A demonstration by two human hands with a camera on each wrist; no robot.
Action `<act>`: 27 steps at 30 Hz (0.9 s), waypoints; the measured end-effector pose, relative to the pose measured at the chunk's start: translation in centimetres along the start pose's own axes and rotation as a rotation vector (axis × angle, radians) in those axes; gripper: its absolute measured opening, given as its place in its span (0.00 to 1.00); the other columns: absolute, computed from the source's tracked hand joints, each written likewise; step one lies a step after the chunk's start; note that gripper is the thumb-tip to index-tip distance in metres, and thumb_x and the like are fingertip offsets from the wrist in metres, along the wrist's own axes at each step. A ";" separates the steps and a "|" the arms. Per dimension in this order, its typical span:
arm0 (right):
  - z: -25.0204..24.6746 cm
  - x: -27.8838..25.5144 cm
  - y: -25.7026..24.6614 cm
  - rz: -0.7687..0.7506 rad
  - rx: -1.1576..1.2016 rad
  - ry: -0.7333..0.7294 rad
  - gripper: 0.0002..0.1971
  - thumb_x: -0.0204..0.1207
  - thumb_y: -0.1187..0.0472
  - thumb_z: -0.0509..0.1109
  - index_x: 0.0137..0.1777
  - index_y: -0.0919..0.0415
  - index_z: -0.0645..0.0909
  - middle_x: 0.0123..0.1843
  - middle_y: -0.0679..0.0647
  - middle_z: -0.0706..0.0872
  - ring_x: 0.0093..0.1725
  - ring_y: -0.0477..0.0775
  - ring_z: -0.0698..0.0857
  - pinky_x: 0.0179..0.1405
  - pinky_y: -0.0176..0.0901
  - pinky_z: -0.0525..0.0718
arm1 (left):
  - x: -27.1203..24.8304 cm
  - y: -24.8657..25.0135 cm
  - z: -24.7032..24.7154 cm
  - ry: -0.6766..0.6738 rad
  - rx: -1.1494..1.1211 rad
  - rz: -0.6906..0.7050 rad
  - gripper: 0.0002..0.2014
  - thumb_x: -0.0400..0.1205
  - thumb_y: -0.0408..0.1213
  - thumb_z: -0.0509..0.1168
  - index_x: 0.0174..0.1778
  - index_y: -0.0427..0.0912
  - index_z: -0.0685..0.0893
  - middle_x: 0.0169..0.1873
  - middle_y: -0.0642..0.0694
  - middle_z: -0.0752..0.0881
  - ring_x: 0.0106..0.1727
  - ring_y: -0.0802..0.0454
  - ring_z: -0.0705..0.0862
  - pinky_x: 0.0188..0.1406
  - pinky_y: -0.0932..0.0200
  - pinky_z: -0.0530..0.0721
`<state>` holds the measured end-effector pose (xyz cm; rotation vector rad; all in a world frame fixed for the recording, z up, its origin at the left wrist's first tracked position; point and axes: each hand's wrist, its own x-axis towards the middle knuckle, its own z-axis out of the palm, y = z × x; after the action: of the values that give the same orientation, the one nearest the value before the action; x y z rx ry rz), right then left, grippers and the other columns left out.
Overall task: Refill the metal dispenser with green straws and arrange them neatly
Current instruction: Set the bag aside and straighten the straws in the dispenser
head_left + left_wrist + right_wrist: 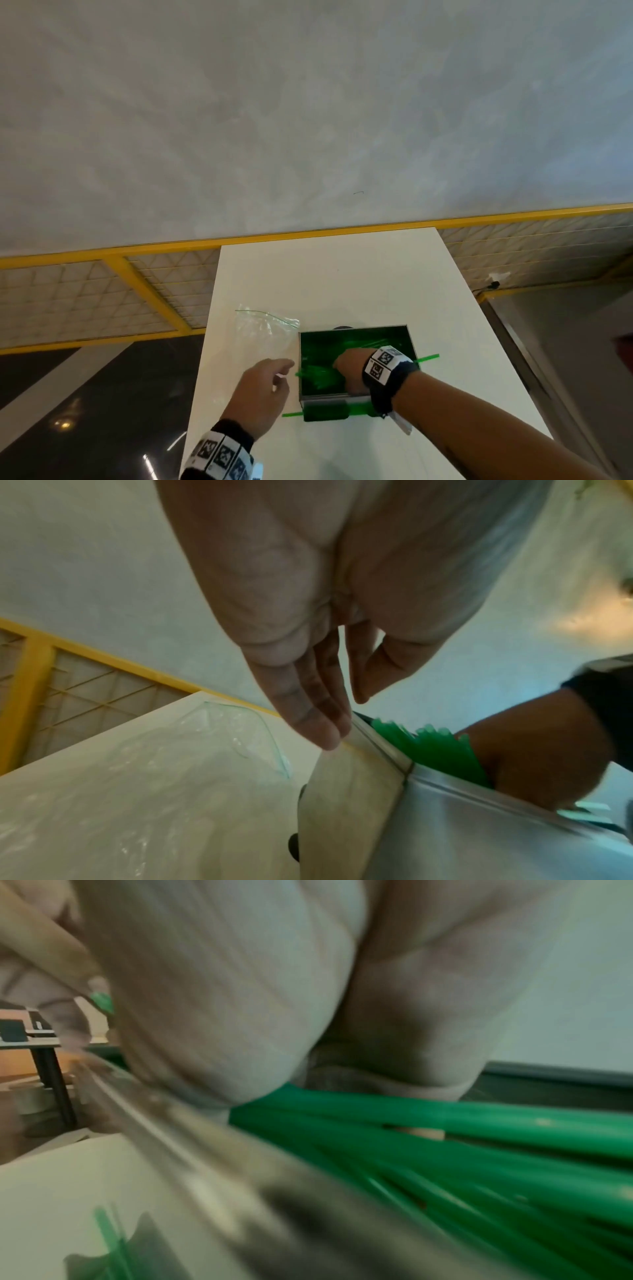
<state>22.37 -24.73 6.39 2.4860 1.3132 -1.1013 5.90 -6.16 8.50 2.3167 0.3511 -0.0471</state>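
Observation:
An open-topped metal dispenser [412,337] stands on the white table [342,274], and green straws [317,373] lie jumbled inside it. My right hand [346,366] reaches down into the box and grips a bundle of these straws [445,1150]; their ends fan out of the fist [431,748]. My left hand [287,365] is at the dispenser's left wall [479,831], its straight fingers [325,723] touching the rim. One straw [428,358] sticks out over the right wall. Another straw [293,414] pokes left from the front tray.
A clear zip bag [263,332] lies flat on the table just left of the dispenser, under my left hand [346,721]. The table's left edge [205,342] drops to a dark floor. A yellow-framed mesh railing [154,291] runs behind the table.

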 end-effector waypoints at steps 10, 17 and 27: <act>0.3 0.8 0.4 0.027 -0.042 -0.034 0.10 0.77 0.57 0.71 0.55 0.57 0.86 0.51 0.57 0.90 0.51 0.65 0.90 0.54 0.60 0.90 | 1.4 3.5 2.1 -0.050 0.314 0.100 0.10 0.87 0.41 0.64 0.58 0.50 0.90 0.49 0.55 0.87 0.49 0.56 0.83 0.47 0.68 0.77; 0.1 0.4 0.6 0.064 -0.096 -0.086 0.09 0.76 0.56 0.70 0.53 0.58 0.86 0.50 0.56 0.90 0.49 0.64 0.90 0.53 0.59 0.90 | 2.1 3.5 1.0 -0.080 0.369 0.138 0.10 0.86 0.35 0.66 0.56 0.48 0.92 0.51 0.52 0.79 0.52 0.54 0.76 0.53 0.61 0.86; -2.1 -3.0 1.3 0.086 0.291 0.082 0.25 0.74 0.43 0.77 0.67 0.55 0.81 0.63 0.53 0.86 0.59 0.58 0.85 0.59 0.51 0.84 | 2.5 3.4 2.2 -0.189 0.610 0.183 0.18 0.88 0.55 0.56 0.51 0.53 0.90 0.46 0.59 0.90 0.62 0.52 0.76 0.58 0.49 0.80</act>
<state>23.40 -26.67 9.57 2.7923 1.1227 -1.2625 9.36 -9.33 8.99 2.9052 0.0204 -0.3194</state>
